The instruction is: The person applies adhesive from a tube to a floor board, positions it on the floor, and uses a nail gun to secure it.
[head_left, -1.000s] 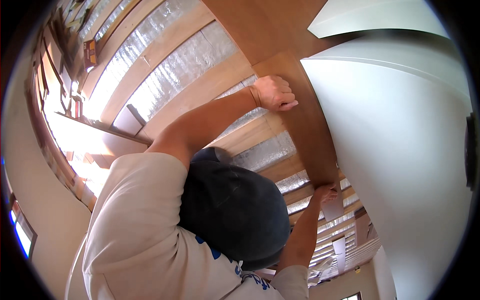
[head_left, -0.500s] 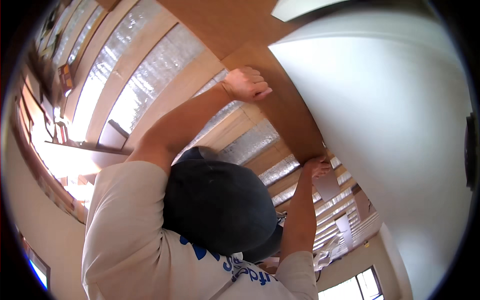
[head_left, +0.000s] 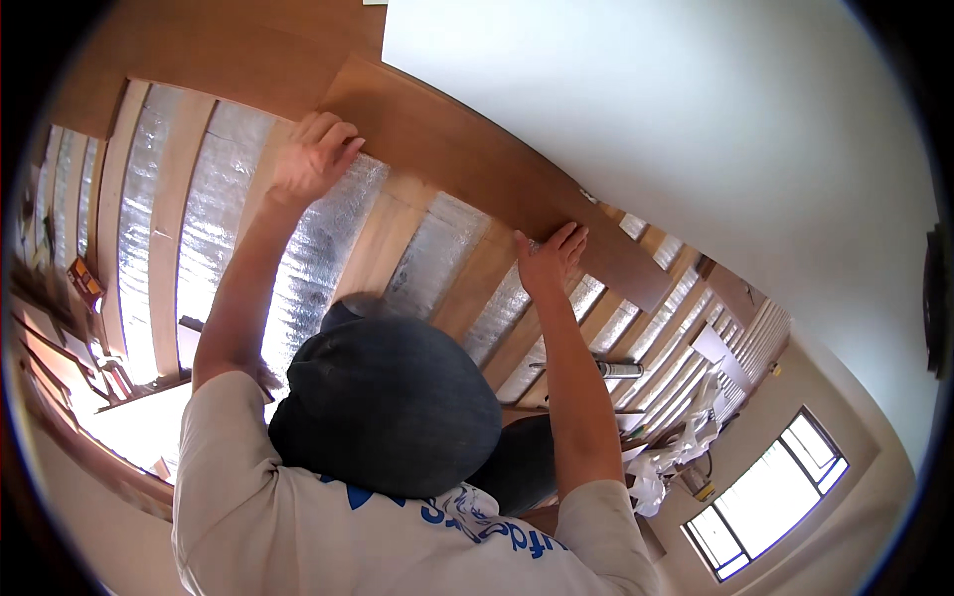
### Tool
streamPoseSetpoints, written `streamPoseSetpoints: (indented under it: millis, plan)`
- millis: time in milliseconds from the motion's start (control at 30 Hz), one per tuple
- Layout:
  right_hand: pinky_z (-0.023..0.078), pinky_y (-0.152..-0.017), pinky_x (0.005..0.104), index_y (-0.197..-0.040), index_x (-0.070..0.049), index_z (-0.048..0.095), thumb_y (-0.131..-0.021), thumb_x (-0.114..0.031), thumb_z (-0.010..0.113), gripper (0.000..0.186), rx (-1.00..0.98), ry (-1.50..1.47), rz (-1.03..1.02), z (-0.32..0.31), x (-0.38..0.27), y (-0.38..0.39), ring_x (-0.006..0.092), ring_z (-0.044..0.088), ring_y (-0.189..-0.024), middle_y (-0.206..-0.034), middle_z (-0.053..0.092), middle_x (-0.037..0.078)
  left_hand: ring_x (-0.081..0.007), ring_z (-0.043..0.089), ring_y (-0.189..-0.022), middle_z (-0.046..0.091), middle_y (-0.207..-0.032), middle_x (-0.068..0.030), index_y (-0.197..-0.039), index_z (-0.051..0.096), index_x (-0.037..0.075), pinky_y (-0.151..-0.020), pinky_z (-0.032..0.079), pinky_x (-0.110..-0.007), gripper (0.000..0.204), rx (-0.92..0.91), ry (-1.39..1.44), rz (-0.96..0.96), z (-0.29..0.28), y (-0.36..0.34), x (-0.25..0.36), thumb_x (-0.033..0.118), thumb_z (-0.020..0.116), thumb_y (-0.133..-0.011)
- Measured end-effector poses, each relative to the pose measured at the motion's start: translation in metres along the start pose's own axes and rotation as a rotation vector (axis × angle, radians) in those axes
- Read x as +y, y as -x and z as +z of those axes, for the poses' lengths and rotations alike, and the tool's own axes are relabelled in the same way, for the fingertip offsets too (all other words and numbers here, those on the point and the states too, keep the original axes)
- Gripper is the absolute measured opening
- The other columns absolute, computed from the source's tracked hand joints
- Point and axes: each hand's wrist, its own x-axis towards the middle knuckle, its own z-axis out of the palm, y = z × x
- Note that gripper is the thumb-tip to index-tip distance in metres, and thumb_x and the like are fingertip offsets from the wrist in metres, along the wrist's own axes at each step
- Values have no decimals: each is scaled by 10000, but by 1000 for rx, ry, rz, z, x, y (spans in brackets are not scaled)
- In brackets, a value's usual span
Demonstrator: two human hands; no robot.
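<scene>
A brown wood floorboard (head_left: pixel 437 129) lies along the foot of the white wall, across light wood battens (head_left: pixel 383 233) with silver foil (head_left: pixel 437 248) between them. Its left end meets more brown flooring (head_left: pixel 229 60) at a seam. My left hand (head_left: pixel 316 159) rests at the board's near edge by that seam, fingers loosely bent and a little apart. Farther right along the same edge, my right hand (head_left: pixel 553 260) touches the board with fingers stretched and thumb out to the side. Neither hand is wrapped around anything. The undersides of my fingers are hidden.
The white wall (head_left: pixel 636 109) rises close behind the board. A caulking gun (head_left: pixel 618 370) lies on the battens beyond my right forearm. Crumpled white plastic (head_left: pixel 651 482) lies farther right, and a small orange-brown box (head_left: pixel 86 283) at far left. My dark-trousered knee (head_left: pixel 388 407) is bent below.
The view has turned, so the board now sits higher and farther left. My left hand has loosened from a fist. My right hand stays at the board's edge, nearer its middle.
</scene>
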Motion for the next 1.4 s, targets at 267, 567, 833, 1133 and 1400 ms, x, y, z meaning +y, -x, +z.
streamPoseSetpoints:
  millis: [267, 567, 833, 1133, 1400]
  plan:
    - [115, -1250, 587, -1601, 76, -39, -860, -676, 678, 1277, -95, 91, -28, -5, -21, 1, 489, -22, -1556, -1665, -82, 341, -277, 613, -853, 592, -867, -43, -795, 632, 92, -779, 527, -415, 320, -292, -138, -12, -70, 3, -64, 282, 871, -703]
    - [130, -1257, 566, -1598, 89, 18, -849, -673, 689, 1262, -49, 202, -69, 3, 3, 1, 516, 61, -1541, -1658, -5, 361, -257, 603, -837, 550, -827, -48, -775, 585, 107, -725, 535, -390, 417, -278, -202, 47, -69, -8, -102, 453, 818, -763]
    - [140, -1248, 581, -1600, 85, 2, -849, -732, 654, 1288, -46, 245, -91, 4, 4, -3, 525, 45, -1541, -1655, -47, 365, -242, 597, -874, 543, -869, -31, -821, 574, 125, -754, 537, -379, 339, -221, -218, 114, -68, -1, -104, 319, 829, -709]
    - [99, -1241, 619, -1596, 89, -21, -863, -703, 665, 1279, -83, 206, -116, -3, 1, 0, 550, 26, -1531, -1651, -69, 369, -253, 577, -1097, 597, -1051, -36, -893, 668, 119, -967, 474, -400, 319, -292, -51, -185, -94, -7, -125, 320, 877, -760]
    - [121, -1238, 625, -1584, 108, -39, -866, -689, 675, 1288, -107, 255, -136, -10, 8, -4, 579, 50, -1517, -1638, -42, 394, -254, 638, -768, 673, -755, -51, -775, 700, 99, -721, 501, -385, 252, 17, 168, -302, -52, -38, -132, 309, 780, -888]
